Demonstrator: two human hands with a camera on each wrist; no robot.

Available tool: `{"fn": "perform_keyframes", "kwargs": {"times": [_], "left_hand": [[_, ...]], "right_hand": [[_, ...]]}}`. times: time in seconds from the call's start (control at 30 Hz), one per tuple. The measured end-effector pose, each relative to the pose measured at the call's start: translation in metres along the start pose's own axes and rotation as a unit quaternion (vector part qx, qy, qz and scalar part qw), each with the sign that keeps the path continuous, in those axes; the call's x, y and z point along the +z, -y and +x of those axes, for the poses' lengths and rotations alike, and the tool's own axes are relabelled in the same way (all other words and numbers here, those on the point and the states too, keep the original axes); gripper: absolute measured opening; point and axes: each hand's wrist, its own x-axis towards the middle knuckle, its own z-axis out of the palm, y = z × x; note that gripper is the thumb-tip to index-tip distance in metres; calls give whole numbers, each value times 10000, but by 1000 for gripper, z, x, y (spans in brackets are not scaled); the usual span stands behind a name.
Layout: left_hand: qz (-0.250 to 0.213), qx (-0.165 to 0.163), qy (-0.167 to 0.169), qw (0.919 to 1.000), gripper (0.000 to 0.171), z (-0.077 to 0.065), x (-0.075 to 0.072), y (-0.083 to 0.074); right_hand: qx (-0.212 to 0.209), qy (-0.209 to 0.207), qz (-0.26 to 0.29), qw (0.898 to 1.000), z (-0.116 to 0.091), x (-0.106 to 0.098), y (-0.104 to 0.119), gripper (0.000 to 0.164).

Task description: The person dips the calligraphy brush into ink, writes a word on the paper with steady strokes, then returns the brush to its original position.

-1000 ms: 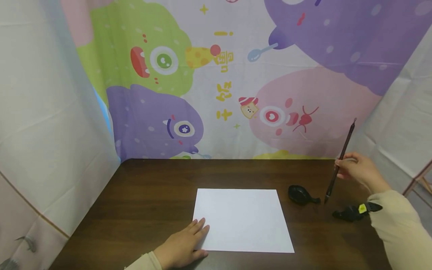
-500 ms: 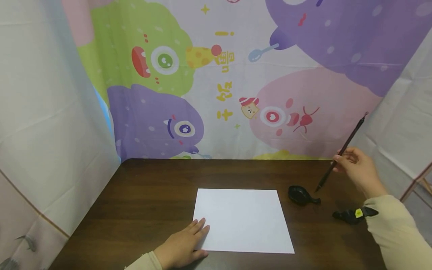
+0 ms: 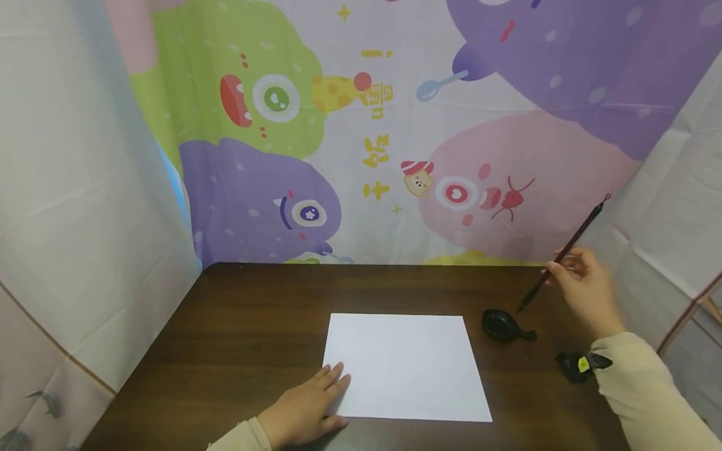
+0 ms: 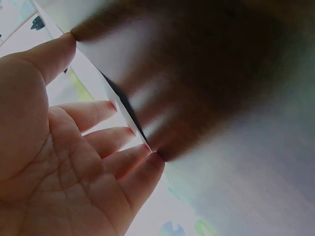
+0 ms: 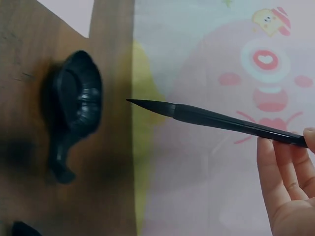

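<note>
Nearest, at the near left corner of the white sheet [image 3: 406,369], rests the person's left hand [image 3: 304,410], its fingers straight and a little apart, gripping nothing; the longer fingertips lie on the sheet's left margin while the thumb sits by its near edge. A light sleeve [image 3: 239,437] comes in from the left of the sheet to that wrist, and the left wrist view shows the palm and the fingertips meeting the surface in heavy shadow. Well to the right of the sheet, a second sleeve [image 3: 643,382] runs up, with a black device bearing a yellow patch [image 3: 583,364] at its cuff. A small black dish [image 3: 502,326] with a tail-like handle lies on the dark wooden table [image 3: 242,326] just beside the sheet's right edge. Farther out, to the right of the sheet and above the table, the right hand [image 3: 586,291] pinches a dark brush [image 3: 564,254] partway along its shaft between thumb and fingertips; the brush slants down toward the sheet's side, its pointed tip [image 5: 150,106] near the dish but apart from it. Beyond the sheet and table hangs a curtain [image 3: 378,37] printed with cartoon monsters.
</note>
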Motion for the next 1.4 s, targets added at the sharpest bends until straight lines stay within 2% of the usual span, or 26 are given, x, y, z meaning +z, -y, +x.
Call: {"fn": "perform_keyframes", "kwargs": {"times": [0.17, 0.4, 0.63, 0.87, 1.0, 1.2, 1.4], "left_hand": [[3, 19, -41, 10000, 71, 0, 0, -1], [0, 4, -54, 10000, 70, -1, 1, -2], [-3, 33, -76, 10000, 69, -1, -1, -3], [-26, 43, -75, 10000, 69, -2, -2, -3], [-21, 38, -66, 10000, 69, -1, -2, -3], [-20, 19, -32, 10000, 70, 0, -3, -3], [-2, -3, -35, 10000, 70, 0, -1, -3]], "right_hand": [[-17, 178, -178, 9997, -6, 4, -12, 30], [329, 546, -530, 9966, -18, 15, -29, 17], [433, 432, -391, 9974, -24, 21, -39, 23], [635, 412, 301, 9967, -27, 17, -49, 24], [649, 378, 311, 9967, -28, 15, -51, 25], [570, 381, -5, 9976, -27, 11, -54, 25], [339, 447, -854, 9948, -25, 8, -52, 21]]}}
